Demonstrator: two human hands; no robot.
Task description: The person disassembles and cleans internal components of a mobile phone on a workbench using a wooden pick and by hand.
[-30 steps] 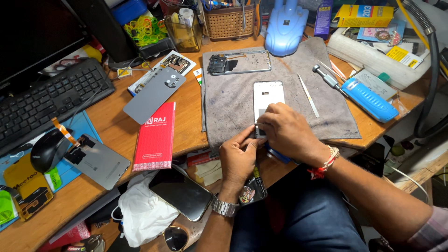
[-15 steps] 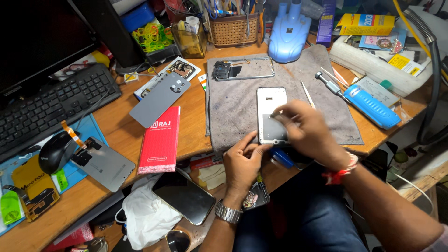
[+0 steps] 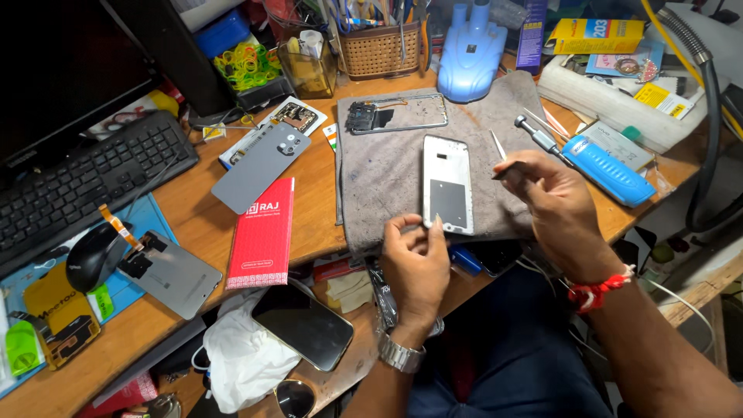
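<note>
the left hand (image 3: 418,259) pinched the near end of the phone (image 3: 447,184); its long axis ran away. right hand (image 3: 553,197), beside the phone, gripped tweezers (image 3: 499,147).

Bright, even overhead light, sharp focus

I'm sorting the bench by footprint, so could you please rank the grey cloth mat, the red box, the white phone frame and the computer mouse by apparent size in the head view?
1. Grey cloth mat, clearly largest.
2. Red box and white phone frame: look alike, so unranked.
3. Computer mouse, smallest.
</note>
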